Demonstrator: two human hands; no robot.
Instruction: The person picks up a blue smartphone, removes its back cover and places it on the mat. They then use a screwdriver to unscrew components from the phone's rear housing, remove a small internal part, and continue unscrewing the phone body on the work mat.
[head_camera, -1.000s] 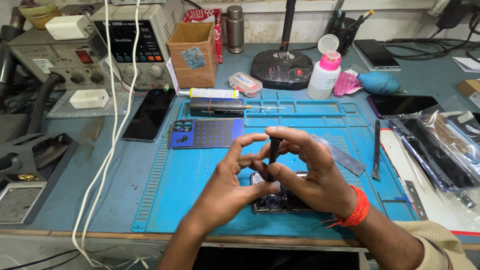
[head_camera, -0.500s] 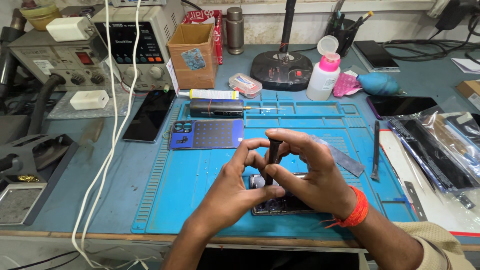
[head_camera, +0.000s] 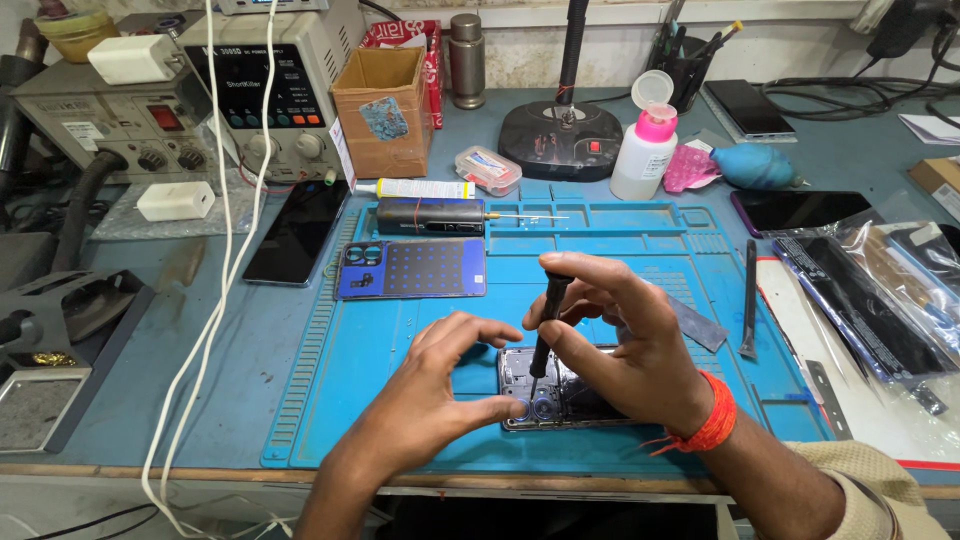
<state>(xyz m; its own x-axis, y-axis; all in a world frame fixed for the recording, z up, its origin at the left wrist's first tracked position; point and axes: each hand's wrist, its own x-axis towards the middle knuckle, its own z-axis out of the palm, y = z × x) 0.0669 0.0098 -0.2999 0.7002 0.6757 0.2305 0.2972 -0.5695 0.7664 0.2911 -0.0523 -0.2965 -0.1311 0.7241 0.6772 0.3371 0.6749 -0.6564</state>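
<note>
Right hand (head_camera: 640, 345) pinches a slim black screwdriver (head_camera: 546, 325) near its top, shaft almost upright, tip down on the opened phone (head_camera: 560, 395) lying near the front edge of the blue work mat (head_camera: 390, 340). Left hand (head_camera: 445, 385) curls narrow beside it, thumb and forefinger bracing the phone's left end, gripping nothing else.

Containers now. One brown cardboard box (head_camera: 380, 110) at the back, open top, its contents out of sight from here. One small clear plastic box (head_camera: 487, 168) with a lid, something pale inside, too small to tell. One white squeeze bottle (head_camera: 642, 150) with a pink collar, cap flipped up. One dark pen cup (head_camera: 690, 65) holding several tools. Clear plastic bags (head_camera: 880, 290) on the right, dark flat parts inside.

Counting on: one blue phone back cover (head_camera: 412, 268) on the mat, one dark phone (head_camera: 298, 230) lying screen up left of the mat, two more dark phones on the right, (head_camera: 795, 210) and (head_camera: 748, 105). One black electric driver (head_camera: 430, 215) at the mat's top, one white tube (head_camera: 415, 188) just behind it. Two white chargers, (head_camera: 175, 200) on the bench and (head_camera: 130, 58) on the equipment.
</note>
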